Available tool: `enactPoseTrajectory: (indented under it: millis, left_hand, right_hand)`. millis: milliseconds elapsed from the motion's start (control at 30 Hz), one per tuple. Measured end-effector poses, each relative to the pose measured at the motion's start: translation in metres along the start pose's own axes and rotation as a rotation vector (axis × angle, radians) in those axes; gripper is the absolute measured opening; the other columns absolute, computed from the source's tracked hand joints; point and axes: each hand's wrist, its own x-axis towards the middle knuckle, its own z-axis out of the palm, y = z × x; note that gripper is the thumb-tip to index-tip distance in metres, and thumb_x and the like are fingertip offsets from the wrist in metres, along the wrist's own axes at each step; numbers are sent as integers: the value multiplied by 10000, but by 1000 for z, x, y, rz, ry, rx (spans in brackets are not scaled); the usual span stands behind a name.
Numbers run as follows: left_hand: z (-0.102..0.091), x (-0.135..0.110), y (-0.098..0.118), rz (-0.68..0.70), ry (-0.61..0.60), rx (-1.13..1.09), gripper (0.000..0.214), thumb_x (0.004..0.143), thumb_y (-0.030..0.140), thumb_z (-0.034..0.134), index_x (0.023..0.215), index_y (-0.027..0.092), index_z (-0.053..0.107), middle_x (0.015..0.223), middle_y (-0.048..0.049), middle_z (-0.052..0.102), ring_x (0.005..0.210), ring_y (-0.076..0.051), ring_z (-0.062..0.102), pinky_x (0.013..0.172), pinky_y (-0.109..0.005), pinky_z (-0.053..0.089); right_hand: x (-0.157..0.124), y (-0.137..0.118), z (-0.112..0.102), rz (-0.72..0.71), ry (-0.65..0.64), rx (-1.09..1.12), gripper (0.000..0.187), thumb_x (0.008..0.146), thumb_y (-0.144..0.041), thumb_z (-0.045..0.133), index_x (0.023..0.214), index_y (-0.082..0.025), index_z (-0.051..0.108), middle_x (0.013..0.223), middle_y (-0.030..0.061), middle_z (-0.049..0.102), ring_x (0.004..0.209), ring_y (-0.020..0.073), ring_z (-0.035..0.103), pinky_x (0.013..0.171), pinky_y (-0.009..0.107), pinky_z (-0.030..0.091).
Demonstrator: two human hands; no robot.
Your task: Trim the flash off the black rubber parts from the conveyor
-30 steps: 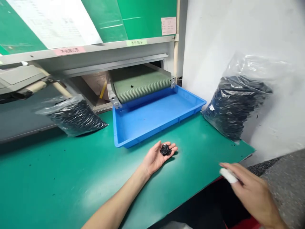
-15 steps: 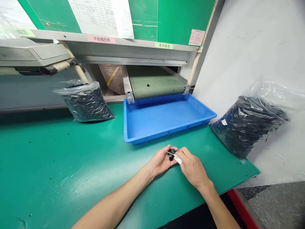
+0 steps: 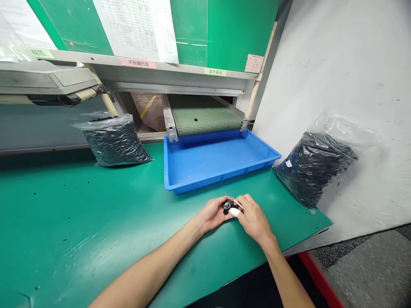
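Over the green tabletop, in front of the blue tray, my left hand (image 3: 213, 216) has its fingers closed around a small black round part (image 3: 227, 205) with a shiny ring-like centre. My right hand (image 3: 253, 217) meets it from the right, gripping a thin pointed tool (image 3: 238, 203) whose fine tip rises past the part. A white covering (image 3: 235, 212) sits on the right thumb, which presses close to the black part. The exact kind of the tool and of the part is too small to make out.
A blue tray (image 3: 221, 176) stands below the end of a green conveyor belt (image 3: 212, 119), which bears one small black piece (image 3: 195, 119). Clear bags of black pieces stand left (image 3: 115, 143) and right (image 3: 316, 167). Small black specks dot the green tabletop (image 3: 105, 205).
The tool has tilted, its tip now pointing farther up and away from the part. The black part shows more of its shiny centre. The camera view has shifted slightly.
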Motion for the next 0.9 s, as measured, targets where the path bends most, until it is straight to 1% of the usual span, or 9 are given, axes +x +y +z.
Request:
enactPoseTrajectory:
  millis: [100,167,300,400,467,567,667,800,900]
  left_hand:
    - [1,-1,0,4,21,20,135,856,148,527,805,90,637,824,-94,656,747,-153,635,696,-267,552]
    - [1,-1,-1,7,25,20,130,857,144,526,821,89,637,833,-98,663,763,-159,644,746,-290,559]
    - [-1,0,-1,-32,-14,21,196,891,207,507,884,67,644,865,-129,669,797,-187,664,833,-349,551]
    - [-3,1,-1,-30,-46,3,232,905,255,508,911,68,645,855,-122,659,787,-185,656,843,-369,547]
    - [-4,2,-2,-11,-21,-51,224,913,251,498,900,81,642,860,-110,656,800,-183,648,856,-378,540]
    - [-6,6,-1,28,28,-160,241,931,237,457,877,90,639,878,-102,659,812,-175,638,867,-358,522]
    - [-8,8,0,53,15,-216,321,953,286,407,892,85,650,863,-105,665,782,-171,629,810,-320,509]
    - [-8,8,2,58,-1,-269,399,956,349,370,878,87,661,920,-142,685,818,-207,637,840,-342,468]
    - [-8,7,2,79,-4,-312,394,950,341,375,845,95,664,916,-142,692,854,-218,640,888,-348,442]
  right_hand:
    - [-1,2,1,-17,33,19,135,792,-106,463,812,-220,532,837,2,536,689,138,496,605,259,329]
    - [-1,6,1,-45,71,66,130,797,-110,462,783,-216,536,817,5,557,702,144,509,626,263,345]
    - [5,14,-4,-53,131,125,157,808,-112,447,813,-208,572,810,16,596,741,159,541,673,276,373]
    - [12,14,-8,-84,65,118,190,806,-91,431,864,-210,568,845,14,617,779,163,551,699,281,382]
    - [16,11,-9,-105,22,96,215,814,-82,417,884,-213,572,868,16,615,794,166,556,709,286,387]
    - [15,4,-6,-129,36,71,278,854,-93,387,964,-229,603,935,30,596,822,166,568,731,289,402]
    - [10,-7,0,-148,21,34,263,877,-119,402,978,-247,608,973,34,603,838,173,582,718,289,406]
    - [5,-21,12,-64,-67,-106,203,869,-167,477,1007,-237,608,1007,58,623,829,209,611,631,294,393]
    - [6,-26,21,-18,-22,-122,233,881,-176,472,1061,-238,604,994,60,617,800,202,613,608,286,393]
